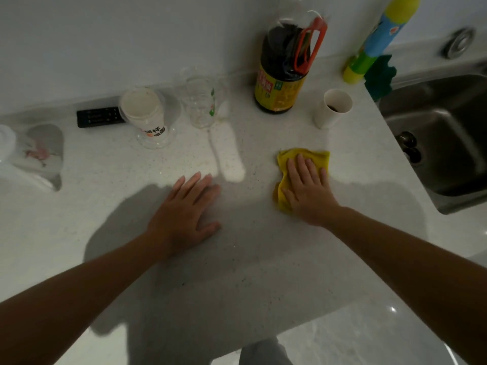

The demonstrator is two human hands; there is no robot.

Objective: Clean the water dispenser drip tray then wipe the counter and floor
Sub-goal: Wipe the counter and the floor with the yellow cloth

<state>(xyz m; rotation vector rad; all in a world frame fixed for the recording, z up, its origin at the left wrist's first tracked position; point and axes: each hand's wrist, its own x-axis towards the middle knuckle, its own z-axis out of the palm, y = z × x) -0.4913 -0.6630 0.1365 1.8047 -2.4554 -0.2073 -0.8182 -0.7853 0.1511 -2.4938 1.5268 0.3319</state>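
A white speckled counter (237, 259) fills the view. My right hand (307, 189) lies flat, fingers spread, pressing a crumpled yellow cloth (315, 156) onto the counter right of centre. My left hand (185, 213) rests palm down on the bare counter to the left of it, fingers apart, holding nothing. The water dispenser and its drip tray are not in view. A strip of pale glossy floor (355, 338) shows below the counter's front edge.
Along the back wall stand a black remote (98, 117), a tipped cup inside a glass (146, 115), a clear glass (201, 104), a large dark sauce bottle (283, 72), a white paper cup (333, 108) and a yellow-blue bottle (376, 40). A steel sink (448, 133) lies at right.
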